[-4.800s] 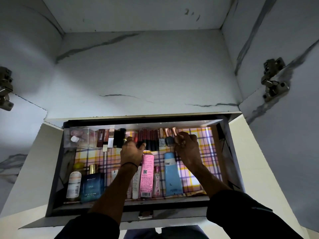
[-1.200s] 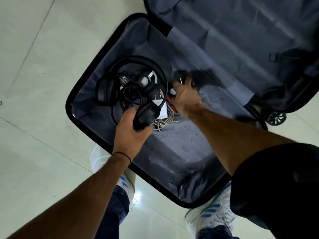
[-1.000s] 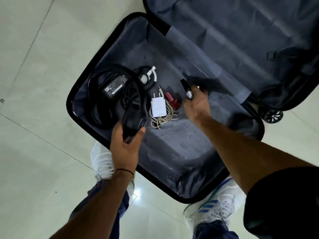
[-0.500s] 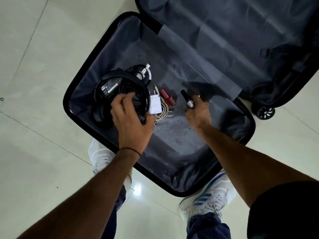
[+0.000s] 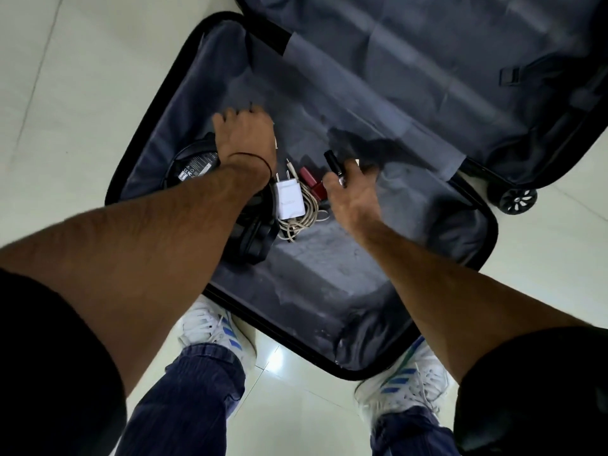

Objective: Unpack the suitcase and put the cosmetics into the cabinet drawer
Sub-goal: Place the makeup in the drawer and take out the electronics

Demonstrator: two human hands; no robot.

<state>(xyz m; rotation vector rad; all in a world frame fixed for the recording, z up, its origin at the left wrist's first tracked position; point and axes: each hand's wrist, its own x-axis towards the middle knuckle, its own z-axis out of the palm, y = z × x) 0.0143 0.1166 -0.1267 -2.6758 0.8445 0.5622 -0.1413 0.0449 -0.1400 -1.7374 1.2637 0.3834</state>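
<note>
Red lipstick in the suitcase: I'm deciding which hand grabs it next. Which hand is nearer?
Right. The right hand, holding a black tube, is just beside the red lipstick; the left hand is farther, up-left beyond the white charger.

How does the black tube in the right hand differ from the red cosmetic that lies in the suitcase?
The black tube is black and slim, with a silvery part at its lower end; the red cosmetic is dark red and looks thicker. The black tube is pinched in the right hand, while the red cosmetic lies loose on the suitcase lining beside the white charger. Both are small, stick-shaped items.
</note>
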